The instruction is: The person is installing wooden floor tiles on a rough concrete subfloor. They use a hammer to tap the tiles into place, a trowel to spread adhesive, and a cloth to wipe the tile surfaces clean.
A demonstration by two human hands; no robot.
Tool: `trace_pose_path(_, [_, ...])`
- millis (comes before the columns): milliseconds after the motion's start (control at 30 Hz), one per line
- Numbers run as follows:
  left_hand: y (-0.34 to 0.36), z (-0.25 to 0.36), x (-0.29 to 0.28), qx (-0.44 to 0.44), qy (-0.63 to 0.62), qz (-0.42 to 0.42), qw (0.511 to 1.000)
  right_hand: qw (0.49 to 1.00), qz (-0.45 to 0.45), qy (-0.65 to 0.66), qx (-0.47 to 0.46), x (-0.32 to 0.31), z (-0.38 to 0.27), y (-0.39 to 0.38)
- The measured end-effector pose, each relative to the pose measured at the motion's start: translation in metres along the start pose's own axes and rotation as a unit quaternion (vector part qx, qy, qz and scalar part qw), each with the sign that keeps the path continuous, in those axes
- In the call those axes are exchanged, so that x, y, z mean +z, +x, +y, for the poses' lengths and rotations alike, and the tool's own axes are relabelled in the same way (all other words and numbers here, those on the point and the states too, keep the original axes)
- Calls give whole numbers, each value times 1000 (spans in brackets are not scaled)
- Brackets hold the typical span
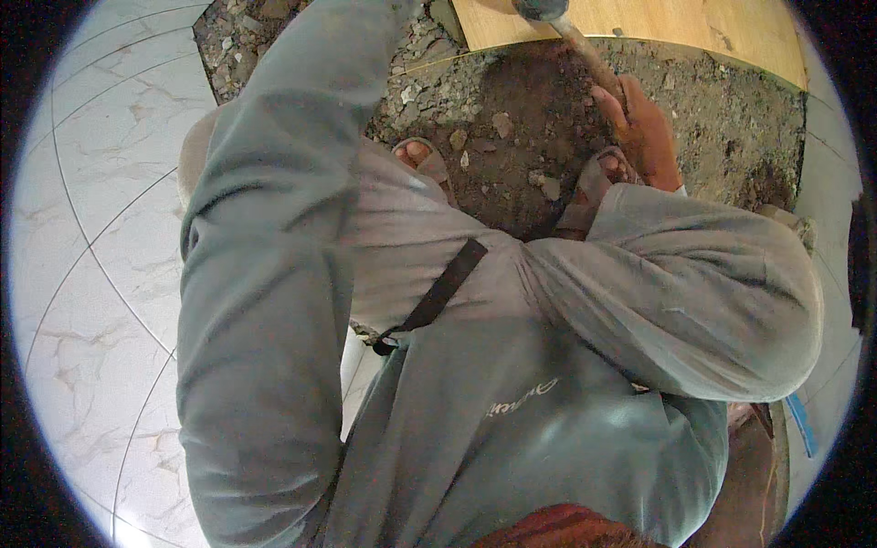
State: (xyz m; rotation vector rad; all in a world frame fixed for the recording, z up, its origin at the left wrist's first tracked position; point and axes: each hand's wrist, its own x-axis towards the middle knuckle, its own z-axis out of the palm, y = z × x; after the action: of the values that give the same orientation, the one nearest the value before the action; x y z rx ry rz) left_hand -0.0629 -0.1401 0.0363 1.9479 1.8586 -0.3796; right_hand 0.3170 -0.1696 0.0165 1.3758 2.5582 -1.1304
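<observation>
My right hand [647,132] is closed around the wooden handle [589,57] of a mallet. The mallet's dark rounded head [541,7] is at the top edge, over a yellowish wood-patterned tile [658,23]; whether it touches the tile I cannot tell. My left arm [283,183], in a grey-green sleeve, stretches forward past the upper edge, and its hand is outside the picture. Between my sandalled feet lies rough soil [512,137] with small stones and rubble. A thin yellowish string [438,64] runs along the tile's near edge.
Pale marble-patterned floor tiles [100,274] cover the left side, meeting the broken ground at a straight edge. More pale tiles [831,265] lie on the right. A blue strip-like object [800,425] rests at lower right. My bent knees flank the soil.
</observation>
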Motion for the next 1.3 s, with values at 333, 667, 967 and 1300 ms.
trace_pose_path(333, [9,-12,18,25,-6,59,998,990,27,135,25,-2,-15,-13])
trace_pose_path(667, [41,18,-12,-53,39,-71,995,968,166,171,71,-37,7,-10])
trace_pose_path(967, [98,79,13,-25,-7,127,992,937,149,306,84,-63,27,-19])
trace_pose_path(1300, [101,79,9,-35,16,122,992,965,128,213,82,-56,39,4])
